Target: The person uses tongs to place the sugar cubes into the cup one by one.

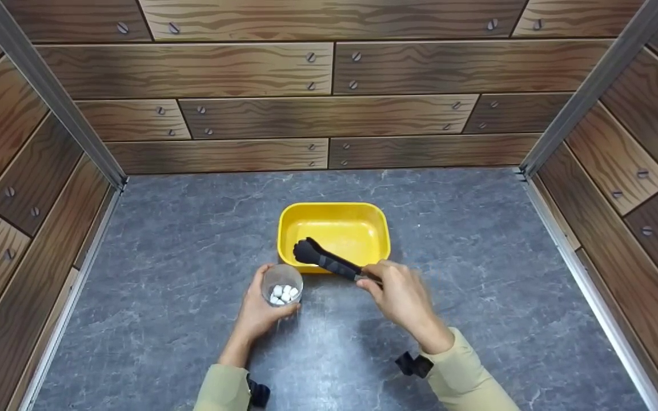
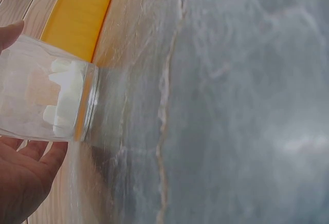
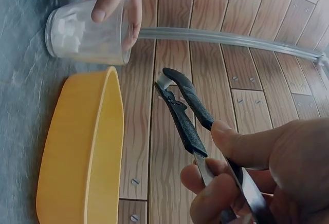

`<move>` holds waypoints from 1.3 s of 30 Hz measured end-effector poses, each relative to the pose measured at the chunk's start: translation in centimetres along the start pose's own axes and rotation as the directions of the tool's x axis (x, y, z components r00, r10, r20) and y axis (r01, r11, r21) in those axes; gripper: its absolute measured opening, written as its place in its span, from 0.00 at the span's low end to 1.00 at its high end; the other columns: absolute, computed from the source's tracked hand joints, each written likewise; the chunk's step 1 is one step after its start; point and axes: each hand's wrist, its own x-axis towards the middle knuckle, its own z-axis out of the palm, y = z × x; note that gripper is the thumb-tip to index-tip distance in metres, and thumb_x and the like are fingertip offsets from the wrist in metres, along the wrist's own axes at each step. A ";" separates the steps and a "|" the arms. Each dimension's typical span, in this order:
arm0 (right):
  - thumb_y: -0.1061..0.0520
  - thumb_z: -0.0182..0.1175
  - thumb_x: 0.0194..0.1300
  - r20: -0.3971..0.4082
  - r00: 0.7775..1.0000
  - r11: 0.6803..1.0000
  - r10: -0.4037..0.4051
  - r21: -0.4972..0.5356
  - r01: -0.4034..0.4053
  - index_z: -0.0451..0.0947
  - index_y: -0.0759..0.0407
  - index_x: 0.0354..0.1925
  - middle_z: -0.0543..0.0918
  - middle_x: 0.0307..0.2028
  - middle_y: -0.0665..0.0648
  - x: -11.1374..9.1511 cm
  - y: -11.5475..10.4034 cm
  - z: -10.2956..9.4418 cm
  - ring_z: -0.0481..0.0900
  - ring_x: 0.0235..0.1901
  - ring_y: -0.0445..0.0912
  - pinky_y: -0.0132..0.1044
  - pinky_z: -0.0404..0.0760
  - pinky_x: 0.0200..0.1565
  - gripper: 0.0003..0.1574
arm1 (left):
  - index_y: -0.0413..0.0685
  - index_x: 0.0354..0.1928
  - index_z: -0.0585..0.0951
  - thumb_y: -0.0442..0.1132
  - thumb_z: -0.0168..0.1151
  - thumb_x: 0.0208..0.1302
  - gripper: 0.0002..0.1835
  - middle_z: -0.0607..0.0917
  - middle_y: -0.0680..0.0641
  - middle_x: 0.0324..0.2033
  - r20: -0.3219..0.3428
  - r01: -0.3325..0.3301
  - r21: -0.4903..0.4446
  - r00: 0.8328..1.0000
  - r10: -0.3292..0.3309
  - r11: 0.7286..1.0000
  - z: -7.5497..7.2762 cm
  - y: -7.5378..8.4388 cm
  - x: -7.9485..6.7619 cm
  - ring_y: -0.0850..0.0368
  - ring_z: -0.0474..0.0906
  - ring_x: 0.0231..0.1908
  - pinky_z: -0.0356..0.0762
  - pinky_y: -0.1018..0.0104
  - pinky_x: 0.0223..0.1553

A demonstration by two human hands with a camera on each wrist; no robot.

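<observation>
My left hand (image 1: 256,313) grips a clear glass (image 1: 273,276) upright on the grey surface, thumb on one side and fingers on the other. Several small white cubes (image 1: 284,294) lie at the bottom of the glass. My right hand (image 1: 404,294) holds black-tipped metal tongs (image 1: 337,265) between thumb and fingers. In the right wrist view, a white piece (image 3: 164,81) is pinched between the tong tips; the head view hides it. The tips are above the near left part of a yellow rectangular tub (image 1: 334,204), whose near rim is close to the glass.
The tub and glass stand on a grey marbled surface (image 1: 192,240). Wood-patterned panels (image 1: 249,117) close in the back and both sides, with metal strips (image 1: 597,308) along the corners and edges. Black wrist cameras (image 1: 414,364) sit at both sleeves.
</observation>
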 end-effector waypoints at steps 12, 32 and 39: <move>0.48 0.67 0.63 0.031 0.995 0.996 -0.090 0.015 0.089 0.84 0.47 0.35 0.77 0.27 0.42 -0.6 -0.6 0.9 0.68 0.19 0.36 0.31 0.70 0.22 0.06 | 0.46 0.67 0.66 0.45 0.84 0.37 0.53 0.77 0.40 0.57 0.000 -0.034 -0.005 0.999 0.034 0.999 0.0 -0.1 0.0 0.43 0.75 0.53 0.73 0.45 0.54; 0.48 0.71 0.59 -0.047 0.996 0.996 0.071 0.062 -0.068 0.85 0.56 0.48 0.85 0.40 0.52 -0.3 2.3 0.3 0.79 0.28 0.41 0.38 0.79 0.29 0.20 | 0.47 0.67 0.66 0.40 0.85 0.35 0.53 0.76 0.42 0.59 -0.010 -0.016 -0.011 1.000 0.016 1.000 0.1 -0.1 0.1 0.43 0.72 0.57 0.70 0.46 0.57; 0.51 0.73 0.57 -0.100 0.989 0.991 0.108 0.093 -0.099 0.84 0.59 0.49 0.85 0.41 0.57 -0.3 5.1 0.1 0.80 0.28 0.44 0.42 0.80 0.30 0.23 | 0.47 0.68 0.65 0.42 0.84 0.37 0.53 0.75 0.41 0.60 0.002 -0.015 -0.016 1.000 0.015 1.000 0.0 -0.2 0.1 0.42 0.71 0.58 0.69 0.44 0.59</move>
